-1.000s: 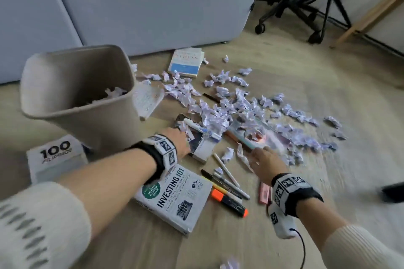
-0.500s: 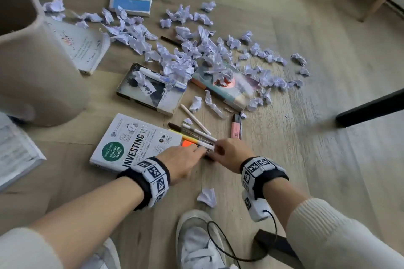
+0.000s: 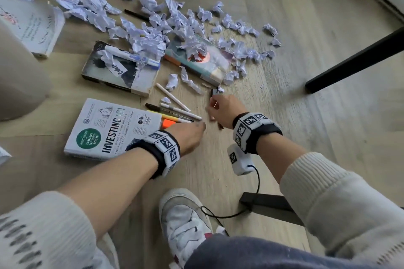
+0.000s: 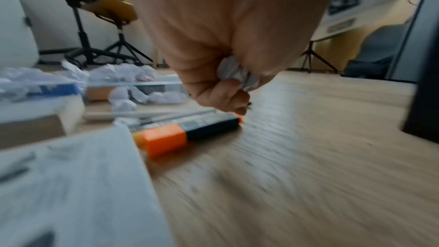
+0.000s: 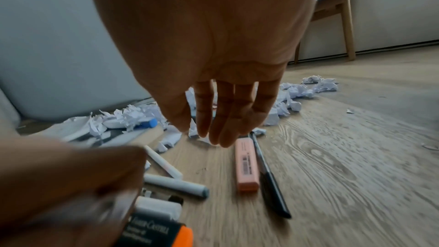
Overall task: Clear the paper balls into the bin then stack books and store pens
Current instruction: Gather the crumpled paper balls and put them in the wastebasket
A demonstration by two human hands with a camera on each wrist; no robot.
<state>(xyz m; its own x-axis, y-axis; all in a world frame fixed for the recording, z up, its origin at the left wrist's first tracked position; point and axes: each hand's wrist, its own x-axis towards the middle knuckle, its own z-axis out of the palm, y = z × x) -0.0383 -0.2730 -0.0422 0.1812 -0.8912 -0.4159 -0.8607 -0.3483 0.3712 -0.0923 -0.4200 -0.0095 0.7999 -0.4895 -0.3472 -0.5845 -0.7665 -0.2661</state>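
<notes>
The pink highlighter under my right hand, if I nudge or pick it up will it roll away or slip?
The pink highlighter looks flat-sided and lies flat on the floor, so it will probably slide rather than roll. Its casing looks smooth, so a light pinch may slip. The round black pen right beside it seems likelier to roll if your right hand bumps it.

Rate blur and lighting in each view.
Head: mostly sharp, slight smear on the left hand. Left wrist: heavy motion blur on the floor, orange highlighter readable. Right wrist: right hand dim, left hand blurred in the foreground; pink highlighter fairly clear.
</notes>
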